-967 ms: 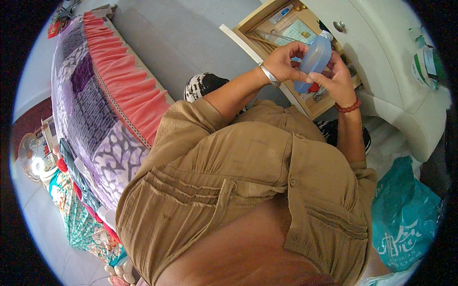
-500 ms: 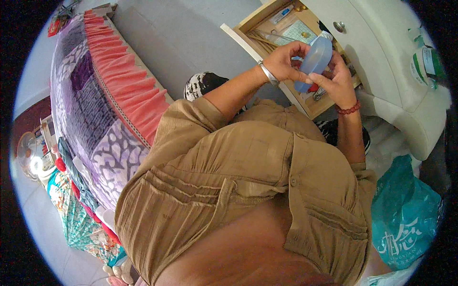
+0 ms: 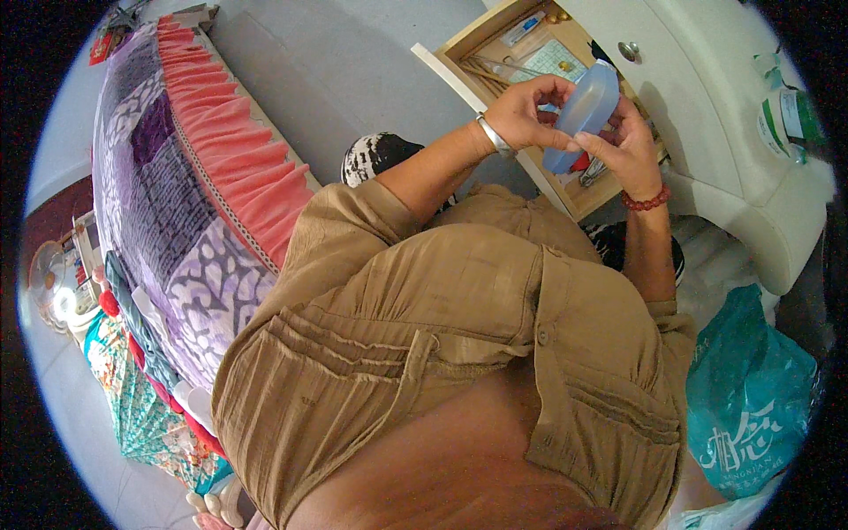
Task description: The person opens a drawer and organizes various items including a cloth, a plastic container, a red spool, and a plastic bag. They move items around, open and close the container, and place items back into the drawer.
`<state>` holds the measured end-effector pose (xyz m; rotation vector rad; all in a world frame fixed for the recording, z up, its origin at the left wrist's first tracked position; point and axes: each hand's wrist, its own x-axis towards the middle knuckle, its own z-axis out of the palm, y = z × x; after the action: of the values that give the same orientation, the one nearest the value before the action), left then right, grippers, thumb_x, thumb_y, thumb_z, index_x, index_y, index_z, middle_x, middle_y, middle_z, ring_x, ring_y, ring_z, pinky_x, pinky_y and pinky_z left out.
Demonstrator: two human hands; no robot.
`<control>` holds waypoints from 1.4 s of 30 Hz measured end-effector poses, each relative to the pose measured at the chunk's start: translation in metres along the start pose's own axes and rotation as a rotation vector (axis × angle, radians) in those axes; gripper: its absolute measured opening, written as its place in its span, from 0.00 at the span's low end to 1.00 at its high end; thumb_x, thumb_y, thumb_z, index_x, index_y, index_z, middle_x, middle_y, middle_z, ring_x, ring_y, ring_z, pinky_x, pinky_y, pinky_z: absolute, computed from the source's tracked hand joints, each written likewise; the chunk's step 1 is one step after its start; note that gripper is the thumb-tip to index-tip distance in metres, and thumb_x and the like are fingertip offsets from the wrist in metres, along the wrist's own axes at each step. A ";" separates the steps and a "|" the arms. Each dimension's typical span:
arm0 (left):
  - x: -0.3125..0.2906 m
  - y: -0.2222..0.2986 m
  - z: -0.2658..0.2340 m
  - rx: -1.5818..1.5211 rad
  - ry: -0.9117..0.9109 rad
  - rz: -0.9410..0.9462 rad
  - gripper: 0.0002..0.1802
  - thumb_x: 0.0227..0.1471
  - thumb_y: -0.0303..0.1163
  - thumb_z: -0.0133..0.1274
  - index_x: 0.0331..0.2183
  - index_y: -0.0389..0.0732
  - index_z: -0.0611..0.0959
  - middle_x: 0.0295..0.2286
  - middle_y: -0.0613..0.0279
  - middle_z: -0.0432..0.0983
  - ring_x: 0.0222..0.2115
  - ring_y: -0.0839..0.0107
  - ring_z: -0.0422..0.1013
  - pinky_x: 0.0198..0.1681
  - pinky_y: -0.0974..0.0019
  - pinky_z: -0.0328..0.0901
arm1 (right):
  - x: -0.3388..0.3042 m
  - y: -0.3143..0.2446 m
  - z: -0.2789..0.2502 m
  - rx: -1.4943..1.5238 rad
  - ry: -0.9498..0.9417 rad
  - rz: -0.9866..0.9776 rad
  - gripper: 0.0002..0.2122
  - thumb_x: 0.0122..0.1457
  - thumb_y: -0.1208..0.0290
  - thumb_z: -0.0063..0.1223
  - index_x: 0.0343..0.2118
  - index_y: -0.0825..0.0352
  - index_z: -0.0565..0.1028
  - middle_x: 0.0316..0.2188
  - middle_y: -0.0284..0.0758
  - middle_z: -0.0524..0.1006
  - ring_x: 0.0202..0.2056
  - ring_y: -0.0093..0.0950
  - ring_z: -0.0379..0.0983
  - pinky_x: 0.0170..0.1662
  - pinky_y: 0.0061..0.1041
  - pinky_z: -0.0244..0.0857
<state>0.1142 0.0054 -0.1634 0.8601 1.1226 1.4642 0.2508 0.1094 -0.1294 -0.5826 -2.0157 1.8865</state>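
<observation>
Over the pulled-out drawer I hold an oblong, translucent blue plastic case [image 3: 590, 102] tilted between both hands. My left hand [image 3: 530, 117] grips its left side, thumb and fingers curled against it. On the right side my right hand [image 3: 629, 152] is closed round it, its thumb reaching across the lower part. A second blue piece [image 3: 558, 161] shows beneath the thumbs; whether it is joined to the case I cannot tell. Some fingertips are hidden behind the plastic. Below the hands, the wooden drawer [image 3: 442, 66] holds several small things.
In the drawer lie a green checked sheet [image 3: 555, 62], a white and blue tube [image 3: 523, 28] and thin sticks. The white cabinet [image 3: 698, 115] stands at right, with a teal plastic bag [image 3: 751, 380] below it. A bed with a coral ruffle [image 3: 212, 115] is at left.
The blue case has shifted very slightly to the right in both hands. Otherwise the hands, the drawer and its contents look the same.
</observation>
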 end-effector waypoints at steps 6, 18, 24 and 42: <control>0.002 -0.001 -0.004 0.003 -0.020 -0.036 0.31 0.23 0.26 0.61 0.37 0.39 0.68 0.31 0.67 0.65 0.34 0.77 0.61 0.37 0.71 0.60 | 0.003 0.000 0.000 -0.016 0.001 0.017 0.22 0.38 0.71 0.55 0.37 0.72 0.63 0.30 0.35 0.69 0.32 0.23 0.65 0.37 0.21 0.60; 0.007 -0.006 -0.005 -0.093 -0.068 -0.111 0.31 0.25 0.28 0.60 0.37 0.36 0.67 0.32 0.64 0.67 0.33 0.75 0.63 0.39 0.71 0.58 | 0.008 0.009 0.001 -0.026 0.050 0.087 0.20 0.38 0.67 0.55 0.34 0.72 0.66 0.27 0.35 0.70 0.29 0.22 0.66 0.34 0.21 0.60; 0.010 -0.018 -0.008 -0.108 -0.056 -0.134 0.31 0.26 0.27 0.60 0.37 0.36 0.66 0.31 0.63 0.67 0.33 0.75 0.63 0.40 0.71 0.57 | 0.012 0.015 0.002 -0.113 0.068 0.104 0.19 0.38 0.65 0.55 0.31 0.72 0.67 0.26 0.35 0.70 0.28 0.22 0.66 0.33 0.21 0.60; 0.010 -0.020 -0.009 -0.163 -0.045 -0.130 0.28 0.27 0.24 0.59 0.35 0.37 0.67 0.30 0.64 0.67 0.32 0.74 0.64 0.39 0.70 0.58 | 0.016 0.018 0.002 -0.117 0.037 0.059 0.20 0.37 0.65 0.55 0.31 0.73 0.67 0.24 0.36 0.71 0.27 0.22 0.67 0.32 0.20 0.61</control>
<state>0.1102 0.0134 -0.1860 0.6906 0.9928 1.4006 0.2379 0.1164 -0.1485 -0.7092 -2.1170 1.7855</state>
